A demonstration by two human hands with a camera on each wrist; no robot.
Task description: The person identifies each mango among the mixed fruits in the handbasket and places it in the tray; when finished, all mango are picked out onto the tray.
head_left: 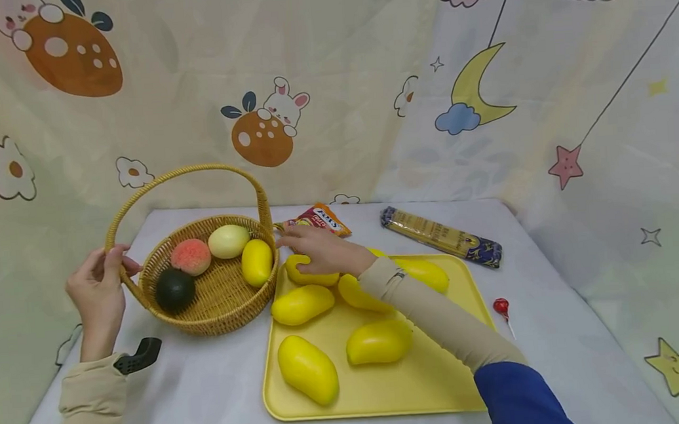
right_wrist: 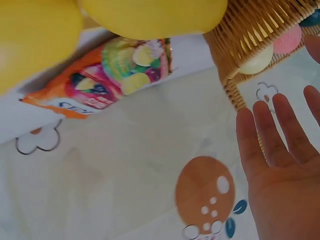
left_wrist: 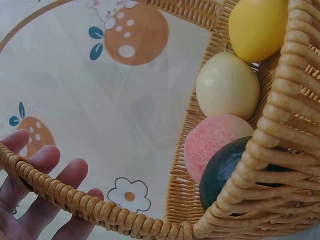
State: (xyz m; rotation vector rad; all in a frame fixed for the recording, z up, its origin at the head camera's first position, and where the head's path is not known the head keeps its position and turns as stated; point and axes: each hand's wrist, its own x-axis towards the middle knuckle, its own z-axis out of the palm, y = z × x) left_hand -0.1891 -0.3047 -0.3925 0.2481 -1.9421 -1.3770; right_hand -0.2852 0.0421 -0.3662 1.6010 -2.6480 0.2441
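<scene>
A round wicker basket (head_left: 223, 322) with a tall handle stands at left on the table. Inside it lie a dark green fruit (head_left: 175, 290), a pink peach (head_left: 191, 256), a pale oval fruit (head_left: 229, 241) and a yellow fruit (head_left: 257, 262). My left hand (head_left: 99, 284) holds the handle (left_wrist: 107, 210) low on its left side, fingers behind it; the thumb is hidden in the left wrist view. Over the yellow mangoes (head_left: 303, 304), my right hand (head_left: 327, 247) reaches to the handle's right foot. Its fingers (right_wrist: 288, 130) are straight and spread, with nothing gripped.
Several mangoes lie on a yellow tray (head_left: 435, 389) right of the basket. Behind the right hand is an orange candy bag (head_left: 331, 219). A long gold-and-blue packet (head_left: 441, 234) lies at the back right, and a red lollipop (head_left: 502, 307) beside the tray. A patterned cloth hangs behind.
</scene>
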